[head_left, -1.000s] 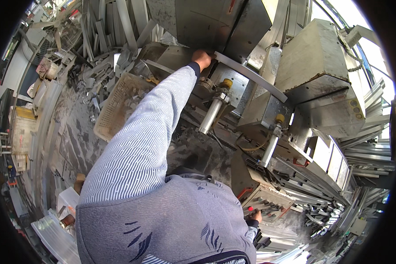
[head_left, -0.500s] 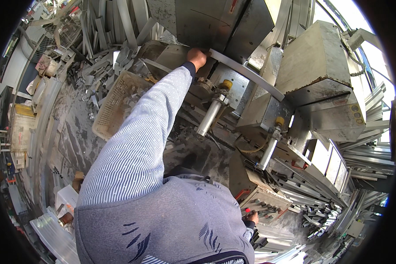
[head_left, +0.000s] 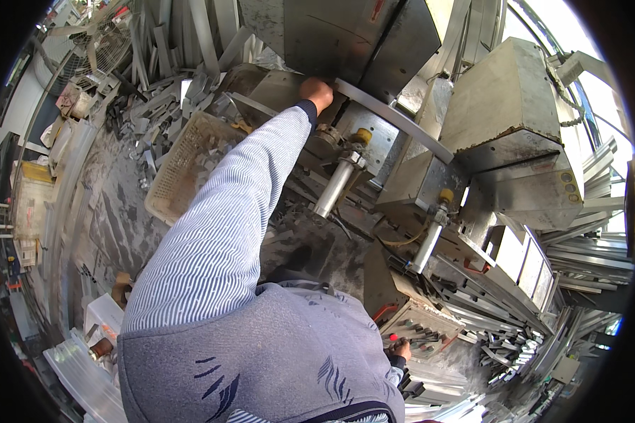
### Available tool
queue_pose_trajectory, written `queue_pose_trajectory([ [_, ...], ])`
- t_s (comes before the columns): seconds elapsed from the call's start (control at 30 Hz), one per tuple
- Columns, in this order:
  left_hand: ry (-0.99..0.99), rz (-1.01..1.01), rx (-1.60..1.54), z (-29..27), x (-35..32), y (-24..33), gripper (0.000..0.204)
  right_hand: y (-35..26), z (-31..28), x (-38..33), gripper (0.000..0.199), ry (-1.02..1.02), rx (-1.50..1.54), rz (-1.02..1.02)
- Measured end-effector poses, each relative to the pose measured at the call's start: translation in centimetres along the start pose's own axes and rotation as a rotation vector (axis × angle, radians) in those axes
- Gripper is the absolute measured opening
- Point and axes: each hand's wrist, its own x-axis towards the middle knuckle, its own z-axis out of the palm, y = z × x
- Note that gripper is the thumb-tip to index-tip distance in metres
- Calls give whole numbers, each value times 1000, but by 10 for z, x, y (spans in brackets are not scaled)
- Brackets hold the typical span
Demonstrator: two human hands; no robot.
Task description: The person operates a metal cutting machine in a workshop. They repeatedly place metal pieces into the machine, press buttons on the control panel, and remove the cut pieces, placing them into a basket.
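Observation:
My left hand is stretched far out, closed in a fist at the left end of a long, flat silver metal bar. The bar lies across two metal supports of a machine, below its large grey housings. My right hand is low at the right, its fingers curled at the edge of a control box with a red button and several dark knobs. What those fingers grip is too small to make out. Two silver clamp cylinders with yellow parts slant toward me in front of the bar.
A beige plastic basket with metal offcuts stands left of my arm. Loose offcuts pile up behind it, near a fan. A boxy metal housing juts out at the right, with stacked metal profiles beyond it.
The whole view has shifted very slightly. My left hand stays at the end of the bar and my right hand at the control box; the bar lies as before.

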Motion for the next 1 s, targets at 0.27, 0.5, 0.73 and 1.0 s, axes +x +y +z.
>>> queue_pose_trajectory([
  [0.27, -6, -43, 100, 20, 15, -11, 28, 5, -6, 12, 9, 4, 48, -21],
  [0.5, -53, -39, 102, 27, 19, -16, 26, 10, -13, 22, 15, 106, 22, -60],
  [0.73, -55, -101, 55, 4, 6, 2, 43, 8, -25, 43, 22, -26, 154, 139],
  [1.0, -104, -101, 84, -2, 6, 3, 41, -2, -8, 19, 21, -40, 315, 256],
])
